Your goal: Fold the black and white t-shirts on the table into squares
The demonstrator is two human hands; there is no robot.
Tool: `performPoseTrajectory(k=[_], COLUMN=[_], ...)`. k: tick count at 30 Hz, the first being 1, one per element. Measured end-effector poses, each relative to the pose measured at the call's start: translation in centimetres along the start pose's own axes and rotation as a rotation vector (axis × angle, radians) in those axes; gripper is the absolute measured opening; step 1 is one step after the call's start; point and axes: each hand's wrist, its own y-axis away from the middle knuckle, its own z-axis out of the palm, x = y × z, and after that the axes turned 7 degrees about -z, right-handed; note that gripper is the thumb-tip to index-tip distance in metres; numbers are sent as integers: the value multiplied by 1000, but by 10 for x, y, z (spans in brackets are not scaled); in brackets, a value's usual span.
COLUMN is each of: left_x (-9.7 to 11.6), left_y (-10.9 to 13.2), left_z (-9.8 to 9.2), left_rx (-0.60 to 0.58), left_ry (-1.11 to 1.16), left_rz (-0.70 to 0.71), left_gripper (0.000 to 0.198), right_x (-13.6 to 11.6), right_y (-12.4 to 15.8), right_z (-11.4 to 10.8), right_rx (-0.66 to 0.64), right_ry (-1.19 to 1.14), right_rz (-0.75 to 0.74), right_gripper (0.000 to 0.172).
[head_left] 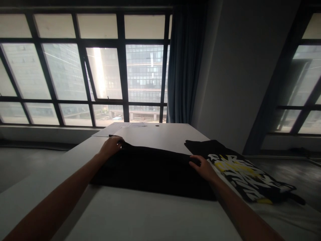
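A plain black garment (pixel 152 170) lies flat on the white table (pixel 140 214) in front of me. My left hand (pixel 112 146) is closed on the garment's far left corner. My right hand (pixel 202 166) grips its far right corner, fingers curled over the edge. Both arms reach forward across the table. To the right, touching the table's right side, lies a second black garment with a white and yellow print (pixel 247 175).
Papers (pixel 130 125) and a small dark dot (pixel 157 125) sit at the table's far end. Behind them are large windows (pixel 82 70) and a dark curtain (pixel 184 67). A grey wall (pixel 238 73) stands to the right; the table's right edge drops off near the printed garment.
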Motion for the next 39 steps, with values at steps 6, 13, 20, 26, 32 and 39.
performPoseTrajectory(k=[6,13,20,26,32,39], left_x=[-23,-15,-13,-22,-60,-83], left_y=[79,91,94,94,91,86], left_z=[-4,-21,-32,-4,44,46], left_rx=[-116,-185,-451,-452,-379,-479], left_ry=[-138,-109,15,142,35,-182], left_rz=[40,115,184,175,171,-160], left_gripper=[28,29,25,52,65,79], right_x=[-13,-19,-10,-35,-68,-56], right_y=[7,13,11,21,32,38], right_z=[-16,-22,-30,-35,-7,19], right_rx=[-131,-159,-303,-445,-420,-666], right_ry=[-12,121,182,478,501,488], right_rz=[132,83,44,21,-72,-21], right_gripper=[30,26,25,28,47,79])
